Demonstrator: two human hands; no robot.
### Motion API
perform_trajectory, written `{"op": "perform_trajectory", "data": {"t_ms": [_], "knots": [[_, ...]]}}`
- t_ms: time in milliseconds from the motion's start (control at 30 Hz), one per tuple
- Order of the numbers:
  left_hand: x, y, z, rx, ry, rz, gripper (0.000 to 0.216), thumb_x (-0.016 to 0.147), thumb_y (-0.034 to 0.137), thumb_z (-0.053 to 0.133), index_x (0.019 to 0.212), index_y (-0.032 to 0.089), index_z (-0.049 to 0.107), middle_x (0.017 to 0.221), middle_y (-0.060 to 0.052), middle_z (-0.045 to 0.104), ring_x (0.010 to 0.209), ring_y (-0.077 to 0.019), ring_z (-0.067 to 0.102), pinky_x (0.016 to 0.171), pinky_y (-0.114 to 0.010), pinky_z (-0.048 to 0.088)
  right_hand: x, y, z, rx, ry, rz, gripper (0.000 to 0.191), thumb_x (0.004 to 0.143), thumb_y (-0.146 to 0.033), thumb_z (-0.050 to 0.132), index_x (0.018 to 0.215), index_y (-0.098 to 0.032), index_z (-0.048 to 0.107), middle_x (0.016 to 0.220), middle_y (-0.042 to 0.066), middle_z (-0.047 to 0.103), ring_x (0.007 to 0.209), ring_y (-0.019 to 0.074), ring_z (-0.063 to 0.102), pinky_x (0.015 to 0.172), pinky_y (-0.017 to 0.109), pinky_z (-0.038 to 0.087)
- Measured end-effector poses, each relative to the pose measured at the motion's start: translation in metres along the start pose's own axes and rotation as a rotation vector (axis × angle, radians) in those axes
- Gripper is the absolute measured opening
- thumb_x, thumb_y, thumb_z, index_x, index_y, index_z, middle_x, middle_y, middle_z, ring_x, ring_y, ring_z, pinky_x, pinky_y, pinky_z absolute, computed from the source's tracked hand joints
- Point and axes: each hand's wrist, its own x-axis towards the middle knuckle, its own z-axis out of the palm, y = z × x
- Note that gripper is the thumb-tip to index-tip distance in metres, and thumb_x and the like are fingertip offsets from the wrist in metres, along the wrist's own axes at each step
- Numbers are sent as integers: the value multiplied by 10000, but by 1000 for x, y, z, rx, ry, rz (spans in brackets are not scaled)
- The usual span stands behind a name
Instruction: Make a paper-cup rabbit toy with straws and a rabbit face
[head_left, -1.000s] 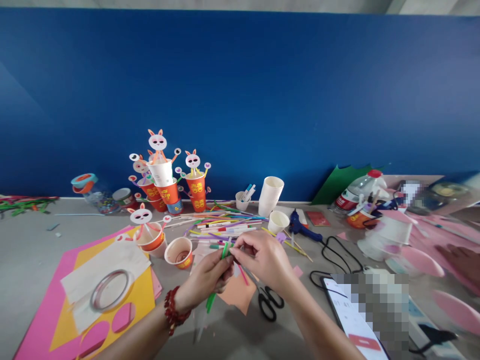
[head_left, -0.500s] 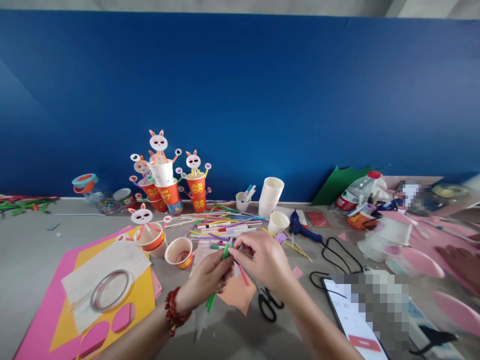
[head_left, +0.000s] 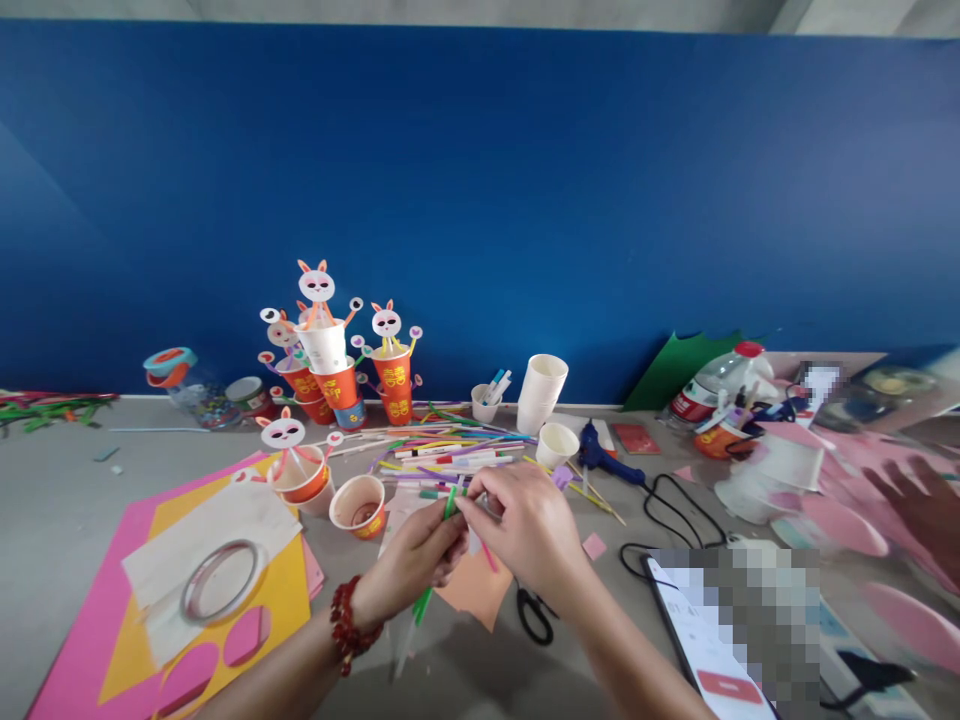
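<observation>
My left hand (head_left: pixel 412 562), with a red bead bracelet at the wrist, is closed around a green straw (head_left: pixel 423 603) that sticks out above and below the fist. My right hand (head_left: pixel 525 525) pinches the top of the same green straw; a pink straw (head_left: pixel 488 556) shows under its fingers. Both hands hover over an orange paper piece (head_left: pixel 469 592) and black scissors (head_left: pixel 534 615). A red paper cup (head_left: pixel 361 504) stands just left of my hands.
Many coloured straws (head_left: pixel 450 448) lie behind my hands. Bunny-decorated cups (head_left: pixel 330 350) stand by the blue wall. White cups (head_left: pixel 541 390), a blue glue gun (head_left: pixel 600 452) with cord, a tape roll (head_left: pixel 219 580) on pink-yellow paper, a phone (head_left: pixel 712 650). Another person's hand (head_left: pixel 922 505) at right.
My right hand has shifted slightly down and left over the scissors, still pinching the straw. The other person's hand at the right has risen and spread its fingers.
</observation>
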Motion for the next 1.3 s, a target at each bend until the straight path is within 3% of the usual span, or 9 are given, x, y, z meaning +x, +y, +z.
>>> {"op": "perform_trajectory", "data": {"t_ms": [600, 1300], "knots": [[-2, -1, -1, -58, -49, 18, 409, 838, 575, 598, 785, 191, 466, 589, 78, 447, 432, -28, 301, 403, -164, 198, 1, -4, -3, -64, -30, 12, 107, 802, -224, 699, 727, -207, 625, 590, -24, 595, 611, 158, 549, 646, 275, 318], [-9, 4, -2, -25, -97, 51, 381, 884, 543, 562, 808, 174, 505, 608, 61, 437, 467, -43, 300, 422, -184, 198, 4, 0, -15, 58, -165, 23, 85, 837, -266, 692, 806, -208, 637, 689, -17, 653, 674, 166, 584, 661, 275, 363]]}}
